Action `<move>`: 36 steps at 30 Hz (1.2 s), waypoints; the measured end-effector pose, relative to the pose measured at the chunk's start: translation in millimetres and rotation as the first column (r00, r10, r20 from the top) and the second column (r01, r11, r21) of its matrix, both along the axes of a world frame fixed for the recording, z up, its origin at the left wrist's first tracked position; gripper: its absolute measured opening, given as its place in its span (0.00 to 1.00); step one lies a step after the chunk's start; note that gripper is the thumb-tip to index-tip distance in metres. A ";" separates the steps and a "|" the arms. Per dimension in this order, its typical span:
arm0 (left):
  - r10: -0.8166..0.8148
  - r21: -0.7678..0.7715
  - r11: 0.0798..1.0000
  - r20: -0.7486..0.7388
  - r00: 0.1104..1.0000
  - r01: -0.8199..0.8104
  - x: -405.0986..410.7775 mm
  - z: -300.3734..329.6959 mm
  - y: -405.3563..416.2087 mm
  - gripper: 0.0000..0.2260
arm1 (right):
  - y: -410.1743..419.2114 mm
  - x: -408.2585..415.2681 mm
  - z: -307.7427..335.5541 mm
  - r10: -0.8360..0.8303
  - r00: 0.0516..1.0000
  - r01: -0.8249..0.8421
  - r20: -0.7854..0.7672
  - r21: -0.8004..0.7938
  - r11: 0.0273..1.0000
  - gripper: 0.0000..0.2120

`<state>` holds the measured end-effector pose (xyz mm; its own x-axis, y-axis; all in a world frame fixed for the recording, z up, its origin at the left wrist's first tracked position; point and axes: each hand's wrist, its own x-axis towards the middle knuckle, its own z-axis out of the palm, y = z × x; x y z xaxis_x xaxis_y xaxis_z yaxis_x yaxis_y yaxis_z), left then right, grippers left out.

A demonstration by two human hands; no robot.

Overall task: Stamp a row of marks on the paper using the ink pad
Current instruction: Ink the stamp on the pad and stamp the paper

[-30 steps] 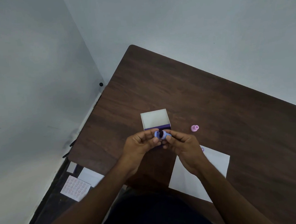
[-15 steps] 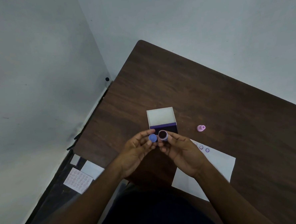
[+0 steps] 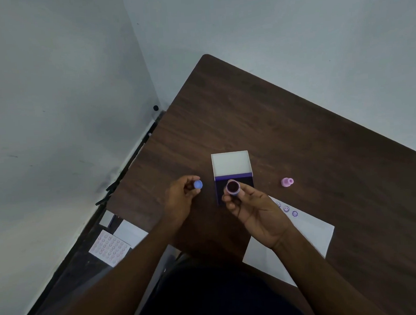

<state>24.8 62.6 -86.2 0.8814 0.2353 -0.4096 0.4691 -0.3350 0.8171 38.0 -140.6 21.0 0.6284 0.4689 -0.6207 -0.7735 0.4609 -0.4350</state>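
Observation:
My right hand (image 3: 256, 209) pinches a small purple stamp (image 3: 233, 187) with its dark inked face turned up toward me, over the ink pad. My left hand (image 3: 180, 199) holds the stamp's blue cap (image 3: 198, 184) between its fingertips, off to the left. The ink pad (image 3: 232, 170) lies open on the brown table (image 3: 298, 139), its white lid raised behind and its dark purple pad partly hidden by my right fingers. A white sheet of paper (image 3: 311, 233) lies at the right with three purple smiley marks (image 3: 287, 209) along its upper edge.
A pink stamp (image 3: 287, 182) lies on its side right of the ink pad. On the floor left of the table are a dotted sticker sheet (image 3: 109, 247) and white cards (image 3: 130, 232). Grey walls meet at the corner behind the table.
My hands have parted: the left carried the blue cap away to the left, and the right turned the uncapped stamp face up. The camera view shifted slightly.

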 end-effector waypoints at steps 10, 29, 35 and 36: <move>-0.107 0.386 0.918 0.011 0.994 0.095 -1.1 -15.8 4.9 0.15 | 0.6 1.0 5.2 -0.045 0.999 0.045 -0.002 0.126 0.991 0.14; -0.237 0.178 0.969 0.481 0.844 0.170 3.4 121.4 -53.3 0.23 | -4.5 7.8 8.9 -0.125 0.992 0.114 0.024 0.270 0.956 0.25; -0.251 0.220 0.962 0.477 0.842 0.163 6.2 129.4 -52.3 0.21 | -5.4 8.4 5.3 -0.078 0.997 0.068 0.016 0.343 0.937 0.23; -0.264 0.235 0.958 0.485 0.834 0.166 8.4 132.9 -50.8 0.22 | -5.3 8.9 4.6 -0.066 0.998 0.057 0.014 0.355 0.933 0.23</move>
